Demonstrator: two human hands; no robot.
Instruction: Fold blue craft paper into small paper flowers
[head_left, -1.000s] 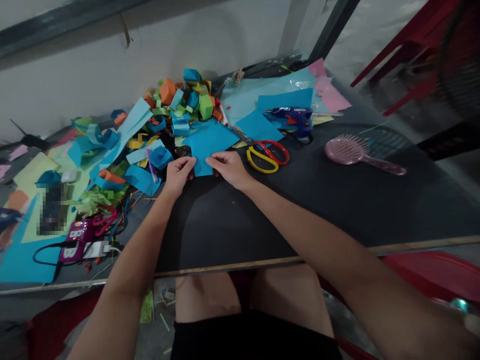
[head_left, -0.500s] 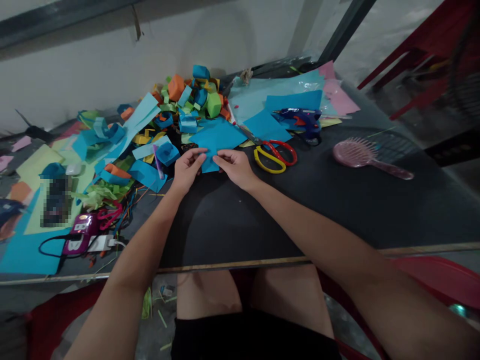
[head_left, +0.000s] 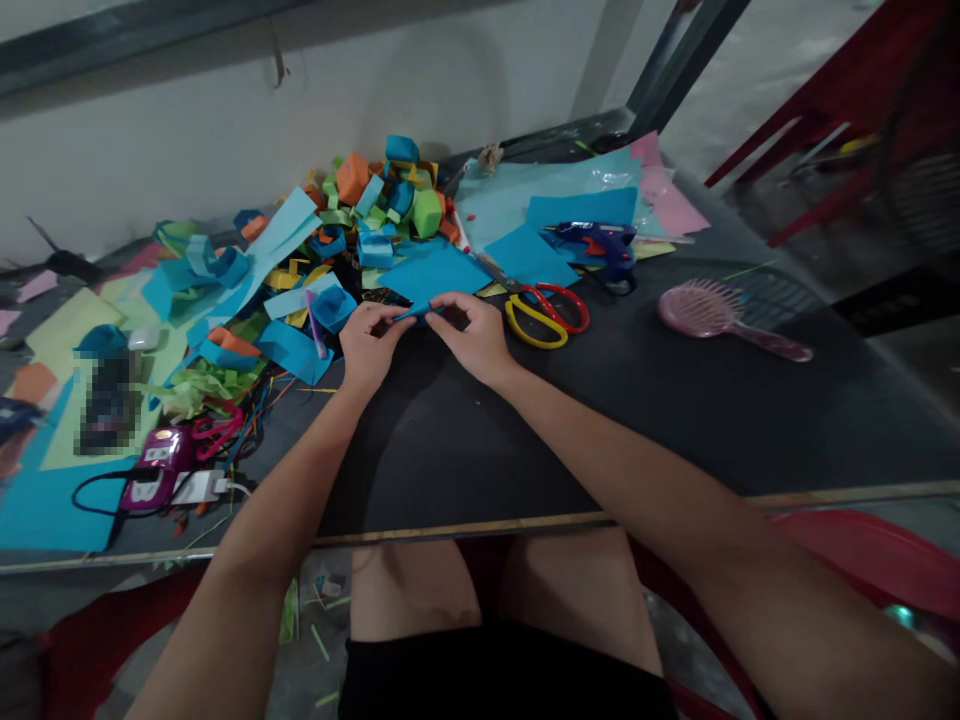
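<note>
Between my two hands is a small piece of blue paper [head_left: 412, 312], seen nearly edge-on as a thin strip. My left hand [head_left: 371, 345] pinches its left end with thumb and fingers. At the right end, my right hand [head_left: 474, 337] pinches it the same way. Just beyond the fingers lies a larger blue paper sheet [head_left: 431, 273]. Scissors [head_left: 551, 318] with one red and one yellow handle rest right of my right hand. A purple pen [head_left: 316, 325] lies left of my left hand on blue paper pieces.
Folded paper shapes [head_left: 386, 195] in several colours are heaped at the back. On the right are a blue glue gun [head_left: 600, 240] and a pink hairbrush [head_left: 701, 308]. A purple power adapter [head_left: 157, 468] with cables sits at the left, near the table edge [head_left: 480, 527].
The blue paper in my hands has turned from showing its flat face to nearly edge-on. Both hands have stayed in about the same place, still pinching it.
</note>
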